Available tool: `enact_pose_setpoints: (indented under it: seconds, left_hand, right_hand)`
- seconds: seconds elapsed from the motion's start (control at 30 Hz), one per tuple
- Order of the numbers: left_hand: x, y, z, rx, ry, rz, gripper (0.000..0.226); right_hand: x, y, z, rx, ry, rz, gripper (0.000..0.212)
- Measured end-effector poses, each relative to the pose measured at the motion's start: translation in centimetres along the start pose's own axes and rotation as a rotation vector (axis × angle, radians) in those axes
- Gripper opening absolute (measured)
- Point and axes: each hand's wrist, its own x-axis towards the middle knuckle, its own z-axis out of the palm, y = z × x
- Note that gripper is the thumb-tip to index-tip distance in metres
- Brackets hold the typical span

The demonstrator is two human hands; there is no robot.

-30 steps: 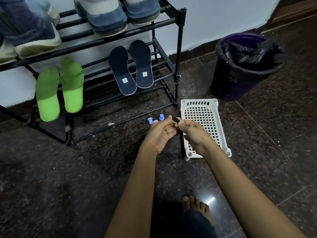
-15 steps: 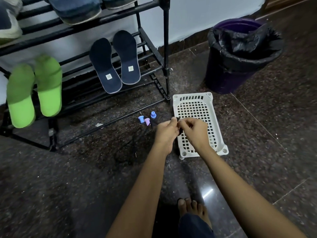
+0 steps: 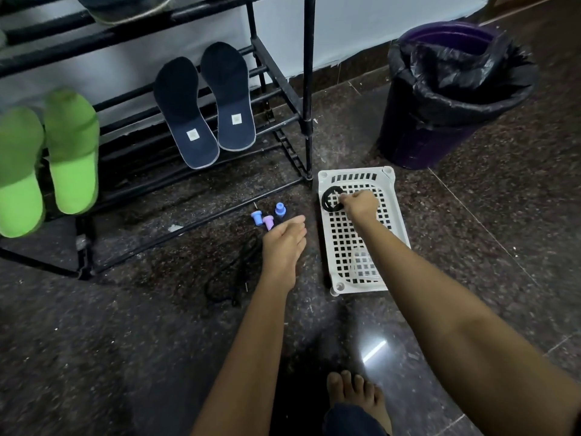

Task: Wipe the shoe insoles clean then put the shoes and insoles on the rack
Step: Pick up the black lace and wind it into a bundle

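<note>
Two navy insoles and two green insoles lean on the lower bars of the black shoe rack. Only the sole of a shoe shows on the top shelf. My right hand pinches a coiled black lace at the far end of the white perforated basket. My left hand hovers over the floor with relaxed fingers and holds nothing.
Small blue and purple plastic caps lie on the floor just beyond my left hand. A loose black lace lies on the dark floor to its left. A purple bin with a black liner stands right of the rack. My bare foot is below.
My hands, joined on the black lace before, have parted. The right hand carried the coiled lace into the basket, and the left hand let go and dropped back toward the floor.
</note>
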Motion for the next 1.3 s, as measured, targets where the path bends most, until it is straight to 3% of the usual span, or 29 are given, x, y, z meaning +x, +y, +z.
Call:
enact_pose_setpoints:
  seconds: [0.23, 0.37, 0.43, 0.5, 0.57, 0.63, 0.73, 0.8, 0.87, 1.1, 1.3]
  left_hand:
    - [0.9, -0.5, -2.8, -0.066, 0.114, -0.041, 0.026]
    - [0.8, -0.3, -5.0, -0.101, 0.185, -0.054, 0.029]
    - [0.9, -0.2, -6.3, -0.121, 0.255, -0.063, 0.029]
    - [0.9, 0.1, -7.8, -0.148, 0.339, -0.073, 0.03]
    - [0.9, 0.4, -9.0, -0.179, 0.391, -0.08, 0.03]
    - [0.6, 0.6, -10.2, -0.193, 0.411, -0.08, 0.031]
    - [-0.1, 1.0, -11.6, -0.188, 0.433, -0.071, 0.03]
    - [-0.8, 1.2, -12.2, -0.181, 0.434, -0.066, 0.028]
    - [-1.6, 1.6, -12.8, -0.138, 0.425, -0.053, 0.025]
    - [-6.1, 5.2, -13.8, 0.251, 0.263, 0.166, 0.034]
    - [-11.3, 10.2, -13.6, 0.345, 0.14, 0.291, 0.03]
  right_hand:
    - [1.3, 0.6, 1.8, -0.103, 0.104, -0.077, 0.018]
    - [1.7, 1.0, 1.7, -0.107, 0.115, -0.104, 0.019]
    - [0.9, 0.9, 1.7, -0.183, 0.213, -0.17, 0.023]
    - [-1.4, 0.4, 2.2, -0.201, 0.3, -0.363, 0.022]
    - [-4.8, 0.2, 3.8, -0.183, 0.187, -0.633, 0.016]
    - [-8.1, 0.7, 6.2, -0.32, -0.062, -0.775, 0.012]
    - [-11.2, 2.2, 9.4, -0.741, -0.238, -0.69, 0.039]
    - [-12.8, 2.5, 10.0, -0.82, -0.223, -0.614, 0.032]
    - [-14.2, 2.1, 9.7, -0.747, -0.22, -0.575, 0.027]
    - [-20.3, -4.2, 5.5, -0.409, -0.072, -0.791, 0.015]
    - [-23.4, -11.6, -0.2, -0.202, -0.21, -0.588, 0.008]
